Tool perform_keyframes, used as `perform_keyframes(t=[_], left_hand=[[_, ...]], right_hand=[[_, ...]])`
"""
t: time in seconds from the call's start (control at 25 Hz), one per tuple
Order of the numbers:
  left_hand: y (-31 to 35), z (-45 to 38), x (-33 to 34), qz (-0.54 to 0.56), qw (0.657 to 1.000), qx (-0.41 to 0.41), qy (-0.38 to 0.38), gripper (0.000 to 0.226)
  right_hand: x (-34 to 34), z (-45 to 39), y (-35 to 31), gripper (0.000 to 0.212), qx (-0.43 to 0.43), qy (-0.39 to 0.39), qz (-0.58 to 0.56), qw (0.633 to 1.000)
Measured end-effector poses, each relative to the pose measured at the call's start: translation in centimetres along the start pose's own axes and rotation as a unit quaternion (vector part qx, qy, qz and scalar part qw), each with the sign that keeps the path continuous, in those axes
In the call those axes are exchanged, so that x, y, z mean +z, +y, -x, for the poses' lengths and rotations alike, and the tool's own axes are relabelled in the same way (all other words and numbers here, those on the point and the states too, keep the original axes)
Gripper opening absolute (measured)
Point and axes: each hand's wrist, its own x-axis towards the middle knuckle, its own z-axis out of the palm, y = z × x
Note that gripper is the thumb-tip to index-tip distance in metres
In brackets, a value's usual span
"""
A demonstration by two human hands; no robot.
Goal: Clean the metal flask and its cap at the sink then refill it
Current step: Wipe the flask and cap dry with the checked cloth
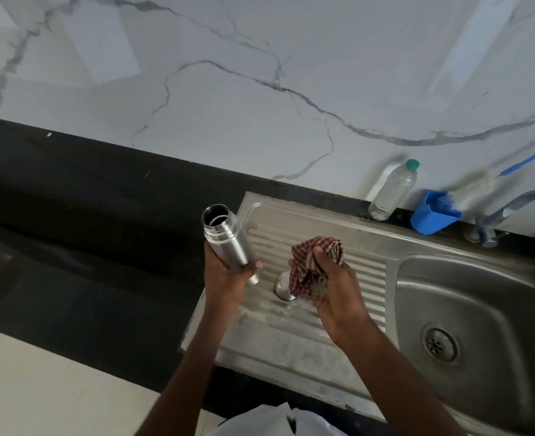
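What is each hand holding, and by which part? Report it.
The left hand grips the open metal flask around its lower body. The right hand holds a bunched checked cloth in its fingers.

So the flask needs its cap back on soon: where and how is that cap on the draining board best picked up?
Grip the cap by its round side wall, coming from above. It stands on the ridged draining board, its left side bare, while the checked cloth in the right hand covers its right side. That cloth should probably go down first.
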Motion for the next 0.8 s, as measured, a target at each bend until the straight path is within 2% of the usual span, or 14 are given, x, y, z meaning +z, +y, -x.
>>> perform_keyframes(t=[0.2, 0.44, 0.68, 0.8], left_hand=[[-1.8, 0.9, 1.0, -0.048, 0.998, -0.028, 0.024, 0.094], [-2.8, 1.2, 2.0, -0.096, 0.995, -0.022, 0.028, 0.091], [-3.6, 2.1, 3.0, -0.11, 0.993, -0.017, 0.045, 0.094], [-3.8, 3.0, 2.8, -0.1, 0.993, -0.03, 0.048, 0.106]], right_hand=[[-0.3, 0.0, 0.7, 0.033, 0.009, 0.0, 0.033, 0.999], [-1.6, -0.5, 0.8, 0.031, 0.017, 0.011, 0.054, 0.998], [-4.2, -0.4, 0.1, 0.026, 0.03, 0.014, 0.067, 0.997], [-5.8, -0.3, -0.4, 0.025, 0.031, 0.01, 0.075, 0.997]])
